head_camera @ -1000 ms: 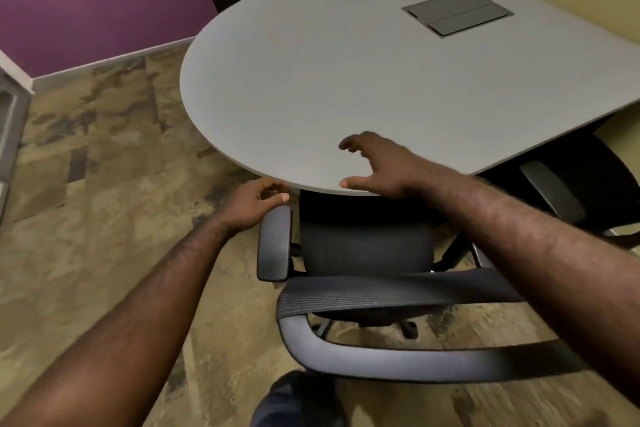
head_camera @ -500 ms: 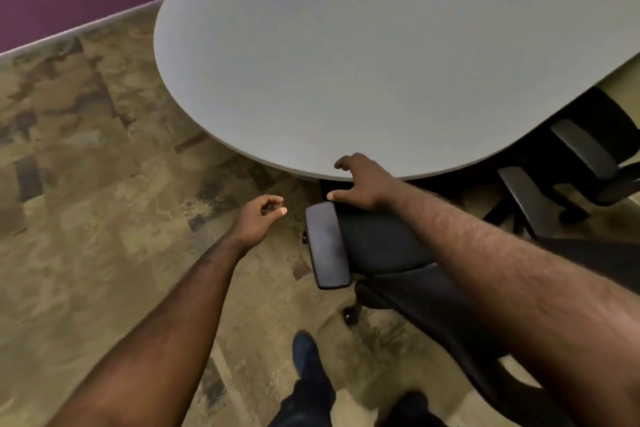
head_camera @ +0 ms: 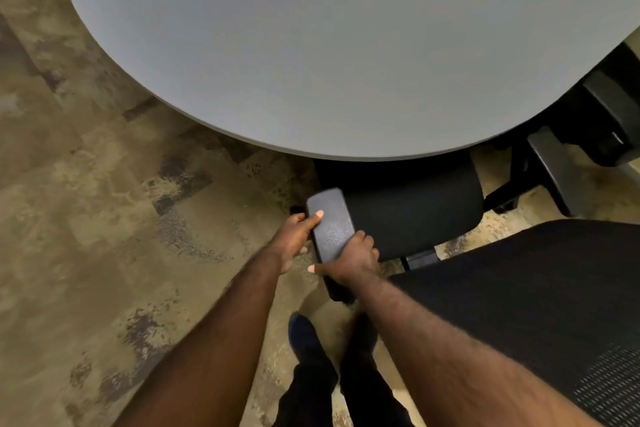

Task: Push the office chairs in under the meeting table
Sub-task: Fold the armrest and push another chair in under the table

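Both hands clasp the grey padded armrest point(head_camera: 330, 226) of the black fabric office chair point(head_camera: 412, 212): left hand point(head_camera: 294, 239) curled round its outer edge, right hand point(head_camera: 353, 260) round its near end. The seat sits partly under the rounded grey worktop point(head_camera: 311, 46). Best to push straight and level, keeping the armrest below the rim.

One head-worn view looks steeply down from standing height, close over the table point(head_camera: 346, 46) edge, chair point(head_camera: 415, 212) armrest point(head_camera: 330, 224) and floor point(head_camera: 86, 219), facing forward across the tabletop.
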{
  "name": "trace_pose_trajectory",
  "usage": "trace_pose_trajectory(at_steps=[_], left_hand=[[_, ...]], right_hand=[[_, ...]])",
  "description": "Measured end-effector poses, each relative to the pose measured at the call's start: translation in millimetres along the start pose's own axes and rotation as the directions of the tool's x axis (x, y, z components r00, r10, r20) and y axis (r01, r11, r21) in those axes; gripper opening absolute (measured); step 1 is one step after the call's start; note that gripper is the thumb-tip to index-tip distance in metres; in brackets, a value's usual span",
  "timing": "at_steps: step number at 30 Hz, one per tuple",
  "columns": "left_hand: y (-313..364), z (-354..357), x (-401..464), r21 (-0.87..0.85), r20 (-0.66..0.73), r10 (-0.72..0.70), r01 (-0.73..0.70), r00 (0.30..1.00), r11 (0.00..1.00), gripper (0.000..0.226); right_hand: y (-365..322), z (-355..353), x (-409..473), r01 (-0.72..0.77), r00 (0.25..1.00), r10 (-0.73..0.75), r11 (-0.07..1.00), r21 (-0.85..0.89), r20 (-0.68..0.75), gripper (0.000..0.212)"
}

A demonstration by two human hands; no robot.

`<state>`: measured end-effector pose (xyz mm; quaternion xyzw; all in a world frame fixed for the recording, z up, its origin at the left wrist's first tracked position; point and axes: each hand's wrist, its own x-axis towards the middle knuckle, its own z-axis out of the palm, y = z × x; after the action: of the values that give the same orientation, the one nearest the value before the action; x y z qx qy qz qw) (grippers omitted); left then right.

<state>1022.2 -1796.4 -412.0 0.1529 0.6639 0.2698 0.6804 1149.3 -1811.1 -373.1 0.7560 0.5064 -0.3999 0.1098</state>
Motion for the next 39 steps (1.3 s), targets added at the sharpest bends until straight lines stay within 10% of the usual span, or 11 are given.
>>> trace_pose_trajectory(at_steps=[19,28,39], left_hand=[[-31.3,10.9,65.5,-0.039,-0.03,0.076,-0.078,0.997,0.996,0.045],[-16.7,7.9,55.7,-0.005,-0.007,0.072,-0.072,0.997,0.997,0.048],[36.3,-28.8,-27.4,0.453,-0.093,0.593,-0.497,0.8,0.741,0.059]], right_hand=[[-6.8,50.6,36.3,-0.129,0.976,0.156,0.977,0.172,-0.153,0.089],[-24.9,33.6,33.1,-0.068,0.989,0.071,0.997,0.022,-0.132,0.124],[-64.2,-66.6,-9.8,0.255,0.938,-0.259,0.966,-0.05,-0.228,0.118]])
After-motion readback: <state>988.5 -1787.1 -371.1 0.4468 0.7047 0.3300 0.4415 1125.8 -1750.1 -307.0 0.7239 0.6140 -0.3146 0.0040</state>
